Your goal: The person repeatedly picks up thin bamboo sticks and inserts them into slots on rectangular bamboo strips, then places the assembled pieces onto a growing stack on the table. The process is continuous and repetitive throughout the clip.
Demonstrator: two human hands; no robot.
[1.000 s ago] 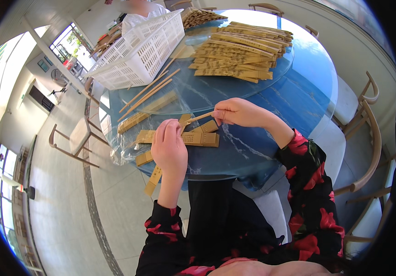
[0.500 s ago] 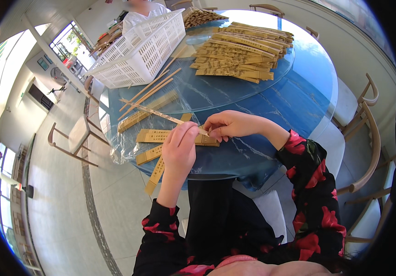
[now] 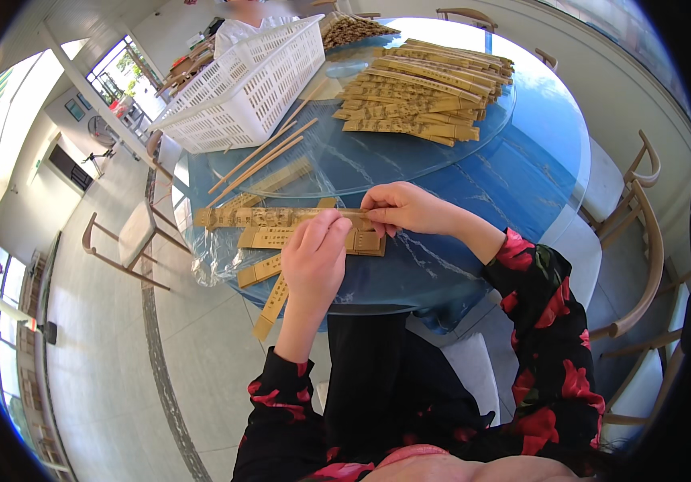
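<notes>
A long, flat paper chopstick sleeve [image 3: 269, 217], golden brown with dark print, lies level between my hands. My left hand [image 3: 315, 255] pinches it near the middle with closed fingers. At its right end, the thumb and fingers of my right hand [image 3: 405, 209] are pressed together on it. Whether chopsticks are inside cannot be seen. Just below it lie a similar sleeve [image 3: 265, 238] and two more, one of them slanting over the table edge [image 3: 271, 309]. Farther left, bare wooden chopsticks [image 3: 273, 157] rest on the blue table.
A big pile of printed sleeves [image 3: 421, 92] covers the far part of the round table [image 3: 474, 185]. Beside it stands a white plastic basket [image 3: 237, 112]. Behind that sits another person [image 3: 249, 28]. Clear plastic film [image 3: 215, 261] lies at the left edge, and wooden chairs [image 3: 132, 241] surround the table.
The sleeve in my hands has turned from edge-on and slanted to level, its printed face now showing. My right hand has moved slightly up; my left stays nearly in place.
</notes>
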